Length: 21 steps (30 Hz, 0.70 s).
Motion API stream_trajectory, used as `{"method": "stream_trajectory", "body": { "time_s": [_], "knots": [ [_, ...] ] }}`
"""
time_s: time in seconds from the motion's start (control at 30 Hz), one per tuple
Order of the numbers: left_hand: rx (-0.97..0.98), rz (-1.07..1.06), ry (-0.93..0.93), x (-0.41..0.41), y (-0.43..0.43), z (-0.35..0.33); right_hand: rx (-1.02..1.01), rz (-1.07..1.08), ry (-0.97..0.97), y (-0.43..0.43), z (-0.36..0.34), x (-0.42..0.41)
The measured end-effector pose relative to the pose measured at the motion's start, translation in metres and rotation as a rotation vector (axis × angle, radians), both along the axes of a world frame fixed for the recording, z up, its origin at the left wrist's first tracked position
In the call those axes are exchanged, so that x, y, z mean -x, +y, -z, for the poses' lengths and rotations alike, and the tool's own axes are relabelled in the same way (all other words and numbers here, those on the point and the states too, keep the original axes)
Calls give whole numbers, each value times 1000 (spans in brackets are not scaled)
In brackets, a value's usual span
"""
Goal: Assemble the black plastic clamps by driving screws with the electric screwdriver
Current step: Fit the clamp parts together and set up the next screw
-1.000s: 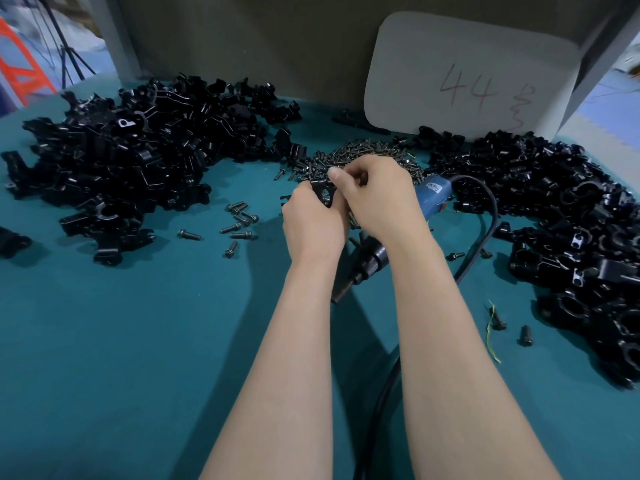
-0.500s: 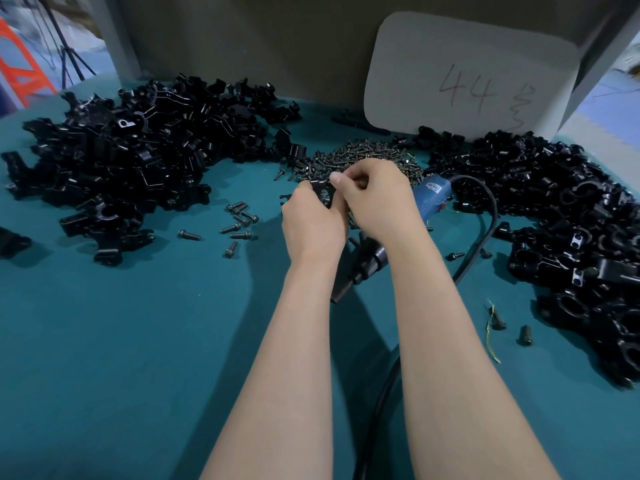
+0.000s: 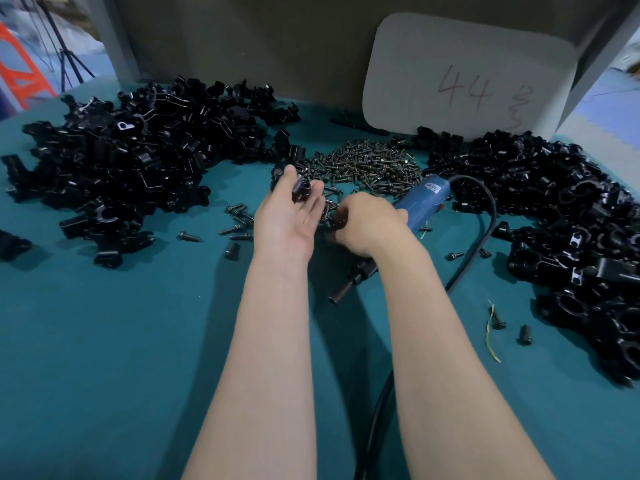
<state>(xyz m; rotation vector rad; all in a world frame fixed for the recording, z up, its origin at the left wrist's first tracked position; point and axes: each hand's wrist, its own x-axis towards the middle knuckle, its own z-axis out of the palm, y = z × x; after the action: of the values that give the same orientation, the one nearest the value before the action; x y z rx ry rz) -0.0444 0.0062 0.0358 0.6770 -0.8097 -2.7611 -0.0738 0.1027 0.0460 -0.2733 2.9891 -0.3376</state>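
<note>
One black plastic clamp (image 3: 300, 190) held raised, just before heap of dark metal screws (image 3: 367, 164). Blue corded electric screwdriver (image 3: 420, 202) alongside, black nose nearward. Clamp piles left (image 3: 138, 157), right (image 3: 571, 220).

- pale rounded board (image 3: 450, 46), leaning upright at the back of the table: handwritten number "44" (image 3: 464, 88) in thin red strokes, right of the board's middle.
- on the same board, just right of the number: a red handwritten squiggle (image 3: 519, 105) running downward, not legible as a character.
- blue electric screwdriver (image 3: 420, 202), lying in front of and below the board: a small white sticker (image 3: 433, 187) with red print near its cable end, too small and blurred to read.
- no other legible text.
</note>
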Motion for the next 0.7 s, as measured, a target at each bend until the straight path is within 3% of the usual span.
{"method": "stream_trajectory", "body": {
  "time_s": [0.23, 0.57, 0.63, 0.7],
  "knots": [
    [-101, 28, -10, 1, 2, 1, -75, 27, 132, -13, 14, -4],
    [-93, 44, -11, 3, 3, 2, -100, 30, 64, -21, 12, -9],
    [-96, 36, -5, 3, 1, 2, -27, 40, 90, -19, 11, -8],
    [-98, 26, 0, 2, 1, 1, 229, 83, 131, -13, 8, -5]
  ]
}}
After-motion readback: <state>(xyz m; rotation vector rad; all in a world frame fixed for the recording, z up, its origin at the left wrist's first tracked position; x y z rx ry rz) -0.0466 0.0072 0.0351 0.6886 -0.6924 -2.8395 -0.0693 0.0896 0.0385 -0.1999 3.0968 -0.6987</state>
